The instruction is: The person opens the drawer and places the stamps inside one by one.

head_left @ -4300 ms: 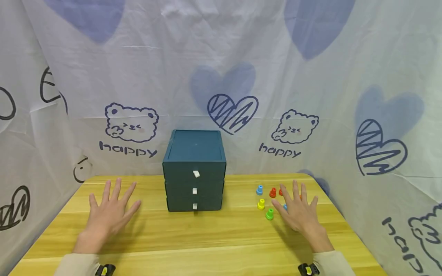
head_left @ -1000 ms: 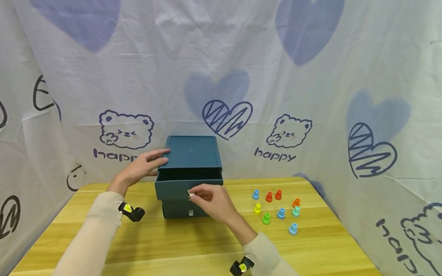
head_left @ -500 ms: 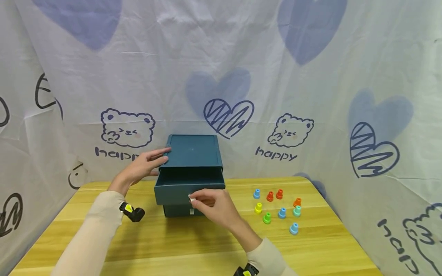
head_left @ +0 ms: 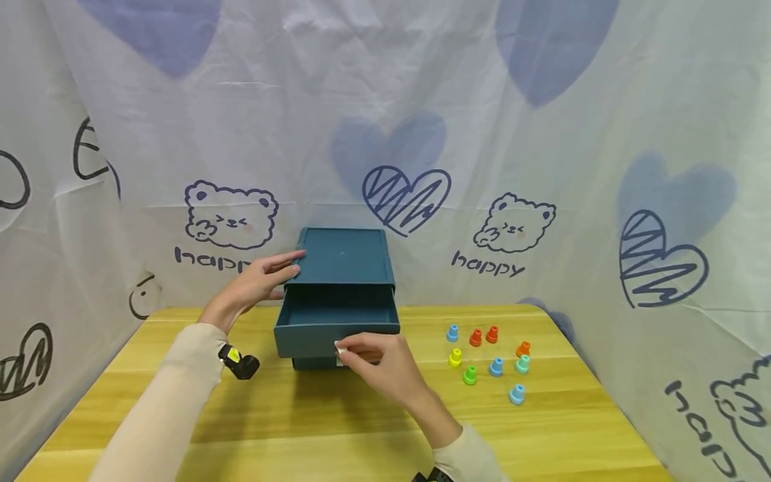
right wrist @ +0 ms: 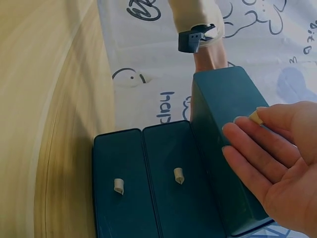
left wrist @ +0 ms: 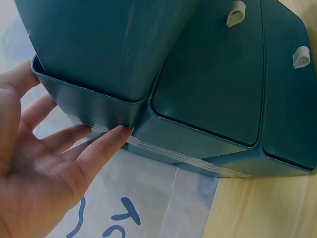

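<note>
A dark teal cabinet [head_left: 343,258] with three stacked drawers stands at the back middle of the table. Its top drawer [head_left: 304,341] is pulled out, and the visible inside holds nothing. My right hand [head_left: 385,365] pinches that drawer's small pale pull tab [right wrist: 256,117] between thumb and forefinger; the other fingers extend along the drawer front. My left hand [head_left: 255,281] rests against the cabinet's left side, thumb at the top edge. In the left wrist view, its fingers [left wrist: 101,148] touch the side wall, spread and nearly straight. Both lower drawers [right wrist: 168,183] are closed.
Several small coloured cone-shaped pegs stand on the wooden table [head_left: 271,428] to the right, among them a yellow peg [head_left: 455,357], a green peg [head_left: 470,375] and an orange peg [head_left: 523,349]. A printed white cloth [head_left: 289,134] hangs behind and along both sides.
Both hands have come from lying spread on the table to the cabinet. The top drawer, first closed, has slid out toward me with my right hand, further over the last second.
</note>
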`<state>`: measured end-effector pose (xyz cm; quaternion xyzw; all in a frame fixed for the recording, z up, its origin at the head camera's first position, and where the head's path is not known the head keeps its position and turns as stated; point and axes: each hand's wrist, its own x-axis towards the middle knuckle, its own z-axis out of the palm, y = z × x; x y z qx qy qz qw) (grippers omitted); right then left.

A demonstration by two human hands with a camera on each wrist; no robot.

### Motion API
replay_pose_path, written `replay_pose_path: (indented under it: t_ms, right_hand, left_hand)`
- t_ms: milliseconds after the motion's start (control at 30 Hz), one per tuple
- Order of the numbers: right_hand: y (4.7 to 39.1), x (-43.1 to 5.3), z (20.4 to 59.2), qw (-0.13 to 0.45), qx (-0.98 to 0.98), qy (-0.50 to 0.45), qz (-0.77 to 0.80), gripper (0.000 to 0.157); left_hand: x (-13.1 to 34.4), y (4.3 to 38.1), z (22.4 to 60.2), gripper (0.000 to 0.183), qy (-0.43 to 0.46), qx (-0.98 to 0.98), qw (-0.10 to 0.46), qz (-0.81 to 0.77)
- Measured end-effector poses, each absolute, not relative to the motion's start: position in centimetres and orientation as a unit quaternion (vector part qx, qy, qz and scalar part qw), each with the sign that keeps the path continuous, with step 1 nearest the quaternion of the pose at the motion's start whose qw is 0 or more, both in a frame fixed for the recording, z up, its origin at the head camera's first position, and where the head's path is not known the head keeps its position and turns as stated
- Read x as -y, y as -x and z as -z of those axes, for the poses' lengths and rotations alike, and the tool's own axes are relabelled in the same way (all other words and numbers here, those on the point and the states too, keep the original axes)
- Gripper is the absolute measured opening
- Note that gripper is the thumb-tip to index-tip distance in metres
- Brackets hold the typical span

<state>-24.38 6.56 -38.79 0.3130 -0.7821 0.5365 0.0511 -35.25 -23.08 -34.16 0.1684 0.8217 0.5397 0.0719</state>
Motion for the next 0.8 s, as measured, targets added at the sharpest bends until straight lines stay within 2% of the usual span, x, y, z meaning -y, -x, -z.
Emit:
replay_pose_path:
  t_ms: [800]
  right_hand:
    - [23.65,-6.65,39.18,0.067,0.777,-0.330,-0.532,0.019]
  left_hand:
    - [23.23,35.35,34.19,0.065,-0.163,-0.821,0.066,-0.543]
